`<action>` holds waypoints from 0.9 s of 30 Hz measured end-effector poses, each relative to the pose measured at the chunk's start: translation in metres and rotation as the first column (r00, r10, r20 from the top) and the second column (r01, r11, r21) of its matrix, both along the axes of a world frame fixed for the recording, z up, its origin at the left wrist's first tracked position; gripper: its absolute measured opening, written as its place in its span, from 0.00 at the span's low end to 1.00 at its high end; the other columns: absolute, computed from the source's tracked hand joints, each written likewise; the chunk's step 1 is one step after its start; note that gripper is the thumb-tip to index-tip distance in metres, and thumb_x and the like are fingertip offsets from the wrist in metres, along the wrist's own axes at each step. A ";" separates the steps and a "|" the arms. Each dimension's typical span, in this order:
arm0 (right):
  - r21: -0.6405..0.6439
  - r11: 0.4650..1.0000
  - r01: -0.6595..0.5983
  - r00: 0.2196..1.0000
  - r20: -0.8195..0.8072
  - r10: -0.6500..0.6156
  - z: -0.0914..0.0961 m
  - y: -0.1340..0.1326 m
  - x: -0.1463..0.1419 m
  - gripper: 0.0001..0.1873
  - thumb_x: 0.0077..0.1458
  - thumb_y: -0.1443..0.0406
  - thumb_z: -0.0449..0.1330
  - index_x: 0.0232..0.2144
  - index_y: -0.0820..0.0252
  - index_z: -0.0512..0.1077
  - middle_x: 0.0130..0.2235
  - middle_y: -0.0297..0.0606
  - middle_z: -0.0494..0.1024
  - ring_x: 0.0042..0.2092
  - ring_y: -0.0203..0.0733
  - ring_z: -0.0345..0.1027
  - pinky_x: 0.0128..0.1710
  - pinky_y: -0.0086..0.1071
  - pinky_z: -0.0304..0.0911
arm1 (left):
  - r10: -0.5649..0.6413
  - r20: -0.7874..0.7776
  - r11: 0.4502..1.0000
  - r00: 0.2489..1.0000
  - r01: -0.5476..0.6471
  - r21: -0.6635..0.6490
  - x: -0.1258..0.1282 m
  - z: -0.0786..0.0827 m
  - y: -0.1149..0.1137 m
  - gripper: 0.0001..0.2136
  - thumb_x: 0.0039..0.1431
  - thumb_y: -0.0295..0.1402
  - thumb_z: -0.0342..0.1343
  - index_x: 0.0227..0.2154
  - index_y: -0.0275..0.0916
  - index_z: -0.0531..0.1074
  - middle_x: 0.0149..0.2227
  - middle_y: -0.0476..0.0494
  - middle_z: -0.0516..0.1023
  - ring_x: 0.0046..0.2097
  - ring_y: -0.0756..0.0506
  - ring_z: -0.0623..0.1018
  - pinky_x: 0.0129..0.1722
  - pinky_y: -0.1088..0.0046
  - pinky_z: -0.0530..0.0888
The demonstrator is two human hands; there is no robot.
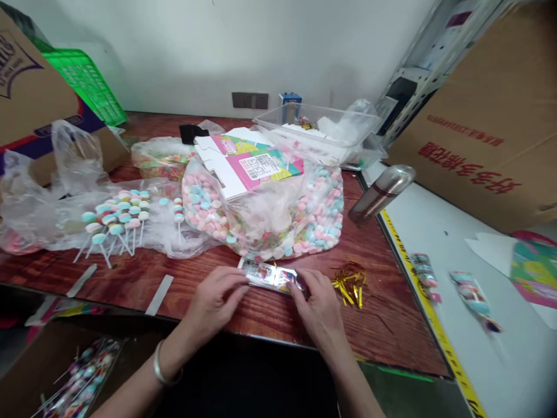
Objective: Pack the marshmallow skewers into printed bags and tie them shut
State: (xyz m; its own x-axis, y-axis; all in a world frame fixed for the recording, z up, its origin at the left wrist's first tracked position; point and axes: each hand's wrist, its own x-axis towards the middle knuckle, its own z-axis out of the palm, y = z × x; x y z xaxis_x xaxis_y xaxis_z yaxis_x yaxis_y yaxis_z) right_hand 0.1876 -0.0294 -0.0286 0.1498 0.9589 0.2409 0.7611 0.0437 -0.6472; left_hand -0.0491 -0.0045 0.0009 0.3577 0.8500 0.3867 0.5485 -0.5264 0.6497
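Observation:
A shiny printed plastic candy bag (267, 275) lies flat near the front edge of the wooden table. My left hand (217, 297) has its fingers and thumb closed at the bag's left end. At the right end, my right hand (319, 299) grips the bag between thumb and fingers. Just beyond it sits a big clear bag of pastel marshmallows (319, 209). Gold twist ties (350, 284) lie in a small pile to the right of my right hand. Several marshmallow skewers (117, 215) rest on plastic sheeting at the left.
Folded printed cartons (248, 162) lie on the marshmallow bag. A steel flask (383, 194) stands to the right, and a clear plastic tub (317, 130) behind. Wrapped skewers (472, 293) lie on the white table. Below the left edge, a cardboard box holds packed skewers (82, 377).

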 end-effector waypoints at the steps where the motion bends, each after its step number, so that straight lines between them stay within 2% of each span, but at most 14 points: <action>1: -0.001 1.000 -0.008 0.999 0.033 0.008 -0.002 0.006 -0.004 0.12 0.56 0.61 0.57 0.42 0.58 0.75 0.42 0.43 0.76 0.44 0.48 0.66 0.46 0.40 0.59 | -0.059 -0.019 0.998 0.998 0.059 -0.014 0.011 -0.001 0.002 0.11 0.59 0.29 0.55 0.43 0.44 0.76 0.45 0.41 0.78 0.48 0.43 0.77 0.49 0.65 0.73; 4: -0.007 1.000 -0.017 0.992 0.126 0.018 -0.008 0.019 -0.006 0.08 0.57 0.64 0.57 0.37 0.57 0.75 0.38 0.42 0.75 0.40 0.47 0.64 0.42 0.39 0.57 | -0.203 -0.121 0.979 0.972 0.201 -0.024 0.040 -0.006 0.012 0.19 0.57 0.29 0.57 0.53 0.44 0.70 0.53 0.38 0.75 0.55 0.40 0.72 0.57 0.59 0.67; 6: -0.003 1.000 -0.026 0.984 0.176 0.026 -0.010 0.022 -0.004 0.08 0.59 0.65 0.54 0.34 0.56 0.75 0.36 0.40 0.75 0.38 0.45 0.63 0.39 0.36 0.56 | -0.244 -0.189 0.970 0.951 0.241 -0.041 0.054 -0.011 0.020 0.26 0.54 0.29 0.60 0.57 0.43 0.66 0.57 0.36 0.71 0.58 0.38 0.69 0.59 0.55 0.63; 9: 0.021 0.999 -0.026 0.969 0.248 0.020 -0.010 0.022 -0.004 0.11 0.61 0.67 0.52 0.33 0.57 0.75 0.36 0.40 0.76 0.37 0.44 0.63 0.38 0.35 0.54 | -0.238 -0.244 0.971 0.940 0.225 -0.079 0.066 -0.019 0.027 0.30 0.52 0.30 0.63 0.59 0.41 0.64 0.57 0.35 0.71 0.58 0.35 0.68 0.58 0.52 0.61; 14: 0.109 0.994 -0.022 0.917 0.397 -0.024 0.001 0.013 -0.013 0.11 0.60 0.71 0.53 0.39 0.59 0.75 0.47 0.44 0.77 0.44 0.48 0.64 0.40 0.38 0.51 | -0.170 -0.262 0.985 0.950 0.152 -0.088 0.072 -0.027 0.027 0.34 0.53 0.32 0.63 0.62 0.41 0.58 0.55 0.36 0.72 0.57 0.36 0.68 0.56 0.55 0.62; 15: 0.134 0.990 -0.034 0.891 0.453 -0.031 0.005 0.011 -0.012 0.11 0.59 0.72 0.53 0.38 0.59 0.75 0.45 0.44 0.78 0.43 0.47 0.65 0.40 0.38 0.51 | -0.157 -0.264 0.986 0.952 0.138 -0.090 0.073 -0.028 0.026 0.35 0.53 0.32 0.63 0.63 0.41 0.57 0.55 0.36 0.72 0.56 0.37 0.68 0.55 0.56 0.63; 18: 0.226 0.974 -0.010 0.805 0.580 -0.126 0.021 0.001 0.003 0.13 0.60 0.72 0.50 0.33 0.59 0.74 0.31 0.40 0.76 0.32 0.43 0.65 0.35 0.36 0.52 | -0.124 -0.249 0.990 0.960 0.102 -0.102 0.074 -0.028 0.025 0.36 0.51 0.34 0.64 0.62 0.42 0.57 0.55 0.36 0.72 0.56 0.36 0.68 0.53 0.56 0.63; 20: 0.314 0.947 0.062 0.803 0.548 -0.234 0.035 -0.008 0.018 0.12 0.62 0.70 0.50 0.35 0.60 0.74 0.28 0.39 0.75 0.29 0.42 0.65 0.34 0.34 0.54 | -0.118 -0.221 0.989 0.968 0.094 -0.114 0.074 -0.027 0.027 0.35 0.50 0.35 0.65 0.61 0.43 0.59 0.55 0.36 0.73 0.56 0.35 0.68 0.53 0.55 0.63; 24: 0.485 0.863 0.140 0.856 0.380 -0.352 0.063 -0.025 0.033 0.09 0.63 0.66 0.53 0.41 0.60 0.72 0.33 0.39 0.78 0.33 0.41 0.70 0.36 0.31 0.59 | -0.124 -0.100 0.977 0.987 0.104 -0.185 0.076 -0.020 0.026 0.28 0.49 0.35 0.66 0.55 0.44 0.69 0.52 0.37 0.75 0.56 0.35 0.69 0.55 0.52 0.63; 26: 0.516 0.837 0.182 0.885 0.284 -0.368 0.072 -0.032 0.030 0.08 0.62 0.66 0.54 0.40 0.59 0.73 0.33 0.38 0.79 0.33 0.41 0.72 0.36 0.30 0.60 | -0.146 0.114 0.946 0.983 0.172 -0.276 0.082 -0.013 0.018 0.26 0.44 0.34 0.69 0.50 0.45 0.73 0.53 0.37 0.74 0.58 0.34 0.67 0.58 0.50 0.60; 27: 0.512 0.833 0.210 0.900 0.231 -0.369 0.075 -0.035 0.027 0.08 0.62 0.66 0.54 0.40 0.58 0.73 0.33 0.38 0.79 0.33 0.40 0.72 0.36 0.30 0.61 | -0.153 0.276 0.906 0.949 0.246 -0.344 0.086 -0.008 0.013 0.27 0.41 0.34 0.71 0.48 0.46 0.75 0.54 0.38 0.74 0.58 0.34 0.66 0.59 0.50 0.59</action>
State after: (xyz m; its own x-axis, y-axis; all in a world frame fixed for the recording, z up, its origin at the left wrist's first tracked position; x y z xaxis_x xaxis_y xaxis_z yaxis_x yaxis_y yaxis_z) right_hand 0.2149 -0.0641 0.0466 0.2441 0.6441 0.7249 0.9411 0.0229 -0.3372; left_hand 0.0373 0.0086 -0.0074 0.4722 0.8681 0.1531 0.2626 -0.3043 0.9157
